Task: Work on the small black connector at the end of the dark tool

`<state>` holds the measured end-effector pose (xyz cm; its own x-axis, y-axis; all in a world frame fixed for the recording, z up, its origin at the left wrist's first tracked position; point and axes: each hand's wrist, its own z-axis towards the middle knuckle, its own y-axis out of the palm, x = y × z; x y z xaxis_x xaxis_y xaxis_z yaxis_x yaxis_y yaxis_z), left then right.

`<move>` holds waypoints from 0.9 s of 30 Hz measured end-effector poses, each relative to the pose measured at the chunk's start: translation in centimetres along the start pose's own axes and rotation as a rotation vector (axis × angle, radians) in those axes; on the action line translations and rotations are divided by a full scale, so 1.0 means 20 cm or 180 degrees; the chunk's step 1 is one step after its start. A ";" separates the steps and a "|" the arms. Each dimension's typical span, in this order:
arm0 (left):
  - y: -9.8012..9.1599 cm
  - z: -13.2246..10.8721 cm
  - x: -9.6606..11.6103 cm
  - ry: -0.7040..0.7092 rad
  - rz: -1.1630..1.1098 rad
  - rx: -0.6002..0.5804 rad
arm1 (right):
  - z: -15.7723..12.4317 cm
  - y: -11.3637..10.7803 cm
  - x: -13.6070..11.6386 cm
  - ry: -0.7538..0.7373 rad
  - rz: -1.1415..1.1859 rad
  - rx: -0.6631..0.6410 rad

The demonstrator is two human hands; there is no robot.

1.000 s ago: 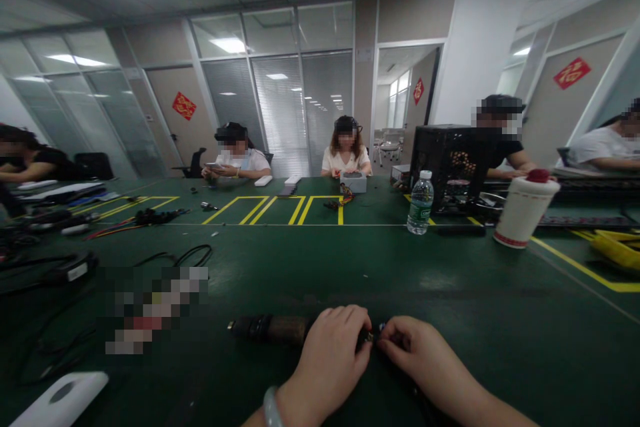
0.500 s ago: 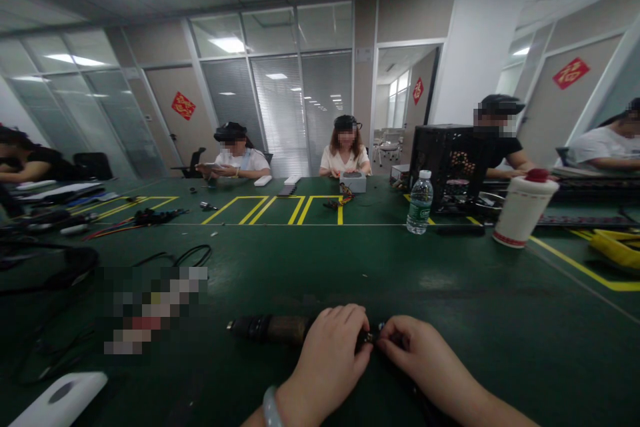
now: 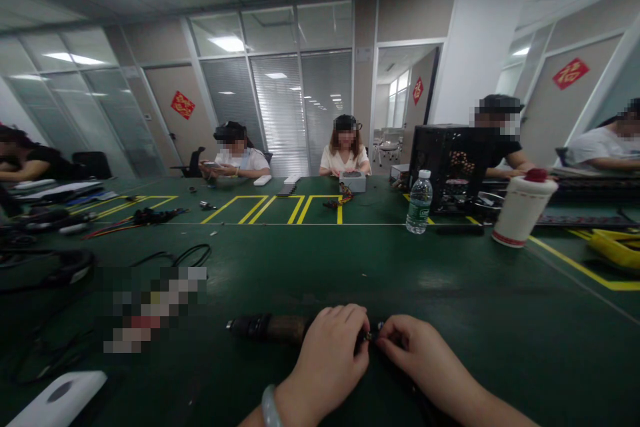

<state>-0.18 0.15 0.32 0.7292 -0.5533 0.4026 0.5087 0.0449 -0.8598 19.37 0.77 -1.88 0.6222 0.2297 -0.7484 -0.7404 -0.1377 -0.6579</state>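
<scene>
A dark cylindrical tool (image 3: 267, 327) lies on its side on the green table (image 3: 310, 267), close to the near edge. My left hand (image 3: 330, 360) is wrapped over its right end, fingers curled. My right hand (image 3: 420, 357) meets it from the right, fingertips pinched on a small dark part at the tool's tip. What that part is stays hidden under the fingers. A pale bangle (image 3: 270, 407) sits on my left wrist.
A water bottle (image 3: 419, 202) and a white red-capped jar (image 3: 523, 209) stand at the back right, before a black computer case (image 3: 447, 163). Cables (image 3: 175, 257) and gear lie left; a white device (image 3: 57, 398) sits near left. Several people sit round the table.
</scene>
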 end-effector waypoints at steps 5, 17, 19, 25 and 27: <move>-0.01 0.00 0.00 -0.0043 0.0055 -0.0050 | 0.00 0.00 0.01 -0.0013 0.0039 -0.0027; 0.00 0.01 -0.01 0.0010 0.0070 -0.0042 | 0.00 0.00 0.00 0.0007 0.0021 -0.0046; 0.00 0.01 -0.01 0.0034 0.0086 -0.0063 | 0.00 0.00 0.01 0.0004 0.0016 -0.0044; 0.00 0.00 0.00 0.0033 0.0067 -0.0050 | -0.01 0.00 0.00 0.0009 0.0017 -0.0043; 0.00 0.00 0.00 0.0031 0.0092 -0.0045 | 0.00 0.00 0.00 0.0010 0.0036 -0.0043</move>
<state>-0.22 0.25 0.35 0.7390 -0.5600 0.3746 0.4810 0.0491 -0.8754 19.43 0.69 -1.86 0.6145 0.2252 -0.7561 -0.7440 -0.1532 -0.6504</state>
